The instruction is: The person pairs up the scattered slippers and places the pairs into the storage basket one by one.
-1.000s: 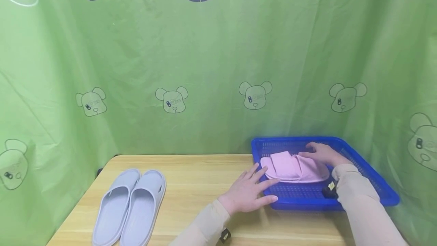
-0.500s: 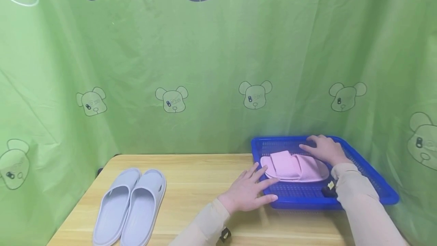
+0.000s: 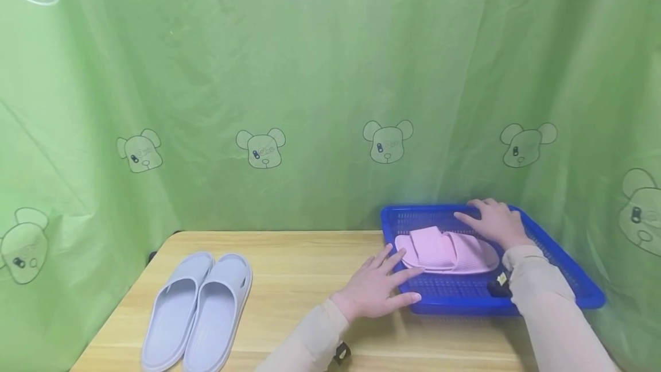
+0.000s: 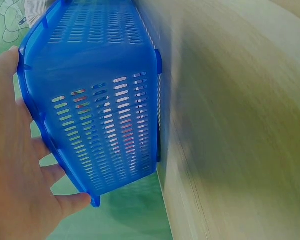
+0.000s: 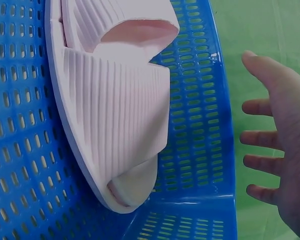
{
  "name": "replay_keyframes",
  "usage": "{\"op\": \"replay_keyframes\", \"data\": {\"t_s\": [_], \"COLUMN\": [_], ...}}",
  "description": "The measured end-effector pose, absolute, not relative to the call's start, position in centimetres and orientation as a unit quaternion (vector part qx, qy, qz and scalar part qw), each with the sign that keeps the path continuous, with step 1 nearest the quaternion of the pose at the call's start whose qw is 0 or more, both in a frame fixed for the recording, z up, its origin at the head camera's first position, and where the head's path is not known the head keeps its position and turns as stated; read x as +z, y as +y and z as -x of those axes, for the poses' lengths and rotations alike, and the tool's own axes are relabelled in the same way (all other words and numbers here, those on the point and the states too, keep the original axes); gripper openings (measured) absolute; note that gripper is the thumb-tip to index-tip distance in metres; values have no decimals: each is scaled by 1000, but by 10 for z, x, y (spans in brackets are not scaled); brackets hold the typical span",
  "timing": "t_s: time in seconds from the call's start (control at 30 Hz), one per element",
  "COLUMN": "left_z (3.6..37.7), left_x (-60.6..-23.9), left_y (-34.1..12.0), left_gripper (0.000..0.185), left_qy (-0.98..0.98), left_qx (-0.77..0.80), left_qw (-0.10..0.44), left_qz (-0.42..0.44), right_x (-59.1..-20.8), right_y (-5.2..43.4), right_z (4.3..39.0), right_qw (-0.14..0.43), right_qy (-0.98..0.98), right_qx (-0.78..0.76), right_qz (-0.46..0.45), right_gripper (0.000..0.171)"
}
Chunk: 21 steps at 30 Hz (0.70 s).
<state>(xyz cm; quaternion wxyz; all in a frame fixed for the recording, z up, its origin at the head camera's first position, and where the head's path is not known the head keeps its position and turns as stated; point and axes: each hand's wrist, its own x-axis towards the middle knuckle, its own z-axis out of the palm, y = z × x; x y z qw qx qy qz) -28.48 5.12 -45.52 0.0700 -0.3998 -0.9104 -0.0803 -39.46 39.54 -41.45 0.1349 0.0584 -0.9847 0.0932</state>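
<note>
A blue slotted plastic basket [image 3: 465, 305] holds a pair of pale pink ribbed slippers [image 3: 435, 254], one sole side by side with the other strap. My left hand [image 3: 373, 291] spreads its fingers along the basket's left rim; in the left wrist view its fingertips [image 4: 79, 201] lie right at the rim. Over the back right of the basket is my right hand [image 3: 497, 225], fingers spread and apart from the slippers. The right wrist view shows that hand [image 5: 297, 145] holding nothing, just outside the rim, with a slipper strap [image 5: 117, 107] in front of it.
Two light grey slippers [image 3: 217, 320] lie together on the left of the wooden table [image 3: 299, 268]. A green curtain [image 3: 320, 188] with printed bear heads hangs behind and at both sides, close to the basket's back. Black wrist-camera pieces [image 3: 498, 287] sit at both cuffs.
My right hand has moved back from the pink slippers toward the basket's far rim. The left hand, basket and slippers stay where they were; the head view tilts slightly.
</note>
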Motion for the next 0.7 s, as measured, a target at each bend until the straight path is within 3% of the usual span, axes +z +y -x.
{"op": "replay_keyframes", "data": {"t_s": [0.7], "left_z": [285], "left_x": [-449], "left_y": [50], "left_gripper": [58], "left_qy": [-917], "left_qx": [-51], "left_qw": [69], "left_qz": [389], "right_x": [-388], "right_y": [401], "right_z": [391], "right_qw": [106], "right_qy": [-990], "right_qx": [82], "right_qz": [-53], "right_gripper": [84]}}
